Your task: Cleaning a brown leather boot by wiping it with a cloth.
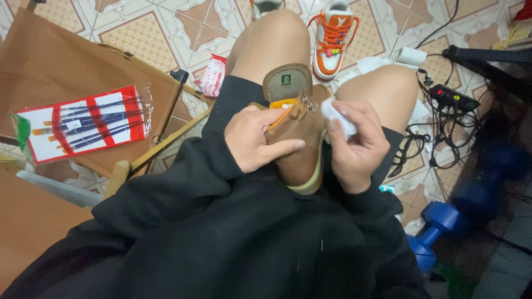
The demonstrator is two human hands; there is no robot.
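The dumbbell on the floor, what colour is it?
Blue: the rubbery blue dumbbell shows best in the head view, lower right.

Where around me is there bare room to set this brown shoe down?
Bare tan seat of the folding chair, above the red-and-white brush pack. Bare tiles between that chair and the orange-white sneaker. Crowded: floor at right, with power strip, tangled cables and blue dumbbell.

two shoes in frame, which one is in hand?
The brown suede boot on the lap: the left hand grips its side and the right hand holds a white wipe against it. The orange-and-white sneaker sits untouched on the tiled floor.
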